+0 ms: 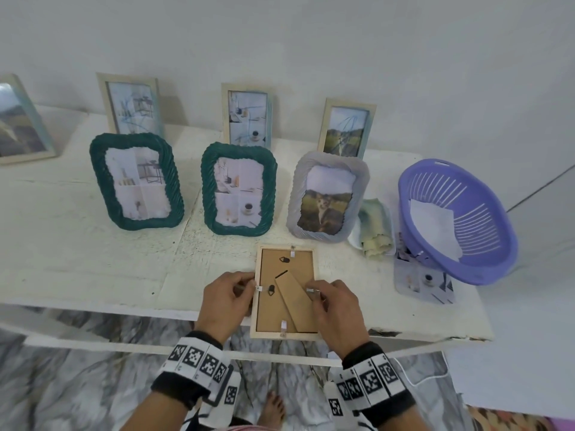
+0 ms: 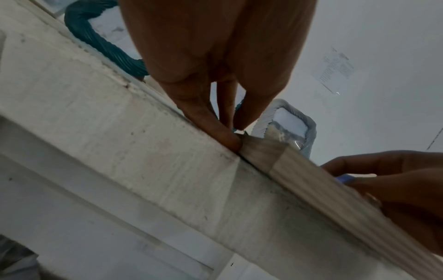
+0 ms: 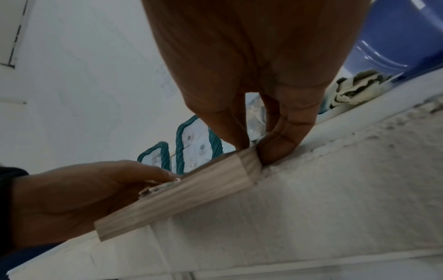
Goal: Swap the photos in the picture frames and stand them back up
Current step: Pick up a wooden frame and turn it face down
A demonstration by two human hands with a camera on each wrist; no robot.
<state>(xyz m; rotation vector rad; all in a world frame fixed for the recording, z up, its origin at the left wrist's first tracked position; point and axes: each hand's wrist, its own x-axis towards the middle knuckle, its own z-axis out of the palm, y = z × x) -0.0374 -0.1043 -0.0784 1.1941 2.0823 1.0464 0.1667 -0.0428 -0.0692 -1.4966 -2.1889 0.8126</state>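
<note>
A light wooden frame (image 1: 270,312) lies face down at the table's front edge, its brown backing, folded stand leg and metal tabs facing up. My left hand (image 1: 227,303) pinches the frame's left edge at a tab. My right hand (image 1: 336,309) pinches the right edge at the opposite tab. In the left wrist view my left hand (image 2: 236,136) has its thumb against the wooden frame (image 2: 311,181). In the right wrist view my right hand (image 3: 254,149) grips the frame (image 3: 182,191) at its corner. A loose photo (image 1: 423,281) lies partly under the basket.
Two green frames (image 1: 99,181) (image 1: 208,188) and a grey frame (image 1: 295,194) stand just behind. Several wooden frames (image 1: 247,116) stand along the wall. A purple basket (image 1: 404,194) holding white paper leans at the right, beside a folded cloth (image 1: 375,228).
</note>
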